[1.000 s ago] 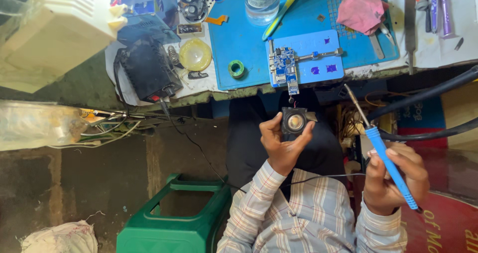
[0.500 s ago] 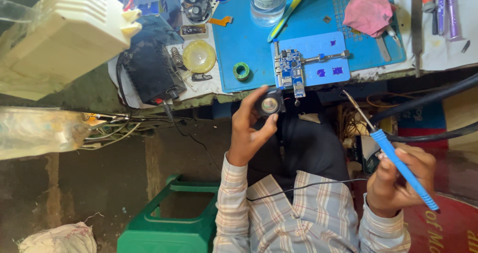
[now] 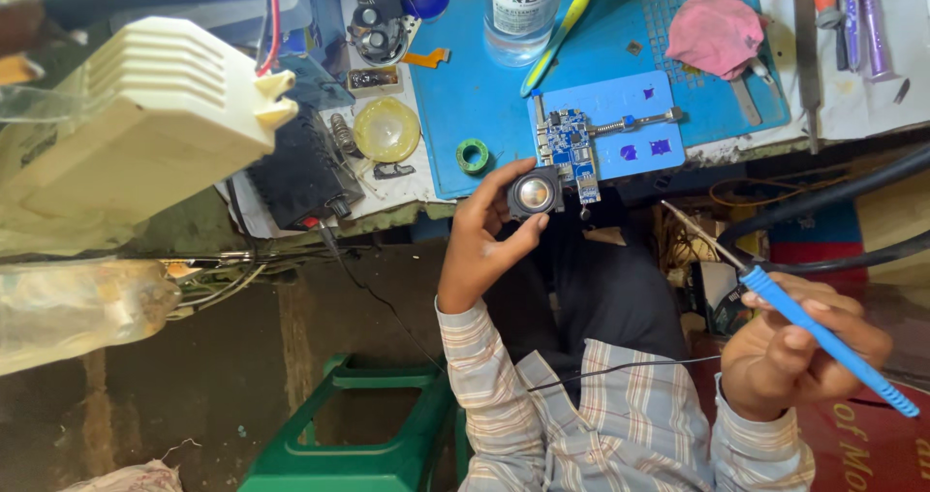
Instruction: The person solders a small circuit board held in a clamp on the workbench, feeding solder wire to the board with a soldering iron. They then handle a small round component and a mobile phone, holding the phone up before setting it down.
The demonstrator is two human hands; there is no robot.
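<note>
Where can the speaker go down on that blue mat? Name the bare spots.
Bare mat lies between the green tape ring and the bottle, and between the yellow-green tool and the pink cloth. Crowded: around the circuit board, and the tool row at right.

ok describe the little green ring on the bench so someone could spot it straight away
Start at the blue work mat on the bench. Near its front edge, just left of the clamped blue circuit board, lies the green ring. It is the only small green hoop there, darker and smaller than the translucent yellow disc further left.
</note>
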